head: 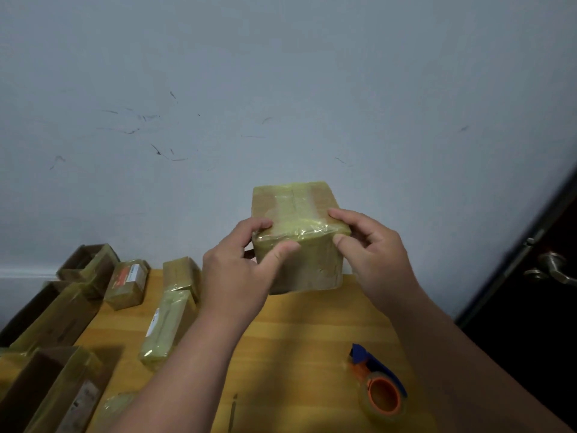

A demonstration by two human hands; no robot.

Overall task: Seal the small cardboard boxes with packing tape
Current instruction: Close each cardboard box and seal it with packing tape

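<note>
Light: dim, greenish cast
Shadows: forearms darken the table [299,323] in the lower centre
Glare: faint sheen on the tape around the box [296,226]
Blur: soft throughout
Distortion: edges bend at far right

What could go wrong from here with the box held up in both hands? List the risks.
1. The small cardboard box is held above the table by the left hand and right hand at its near edge only; it might slip.
2. The tape looks wrinkled at that edge, so it may seal poorly.
3. The tape dispenser lies near the right forearm, which could knock it.
</note>
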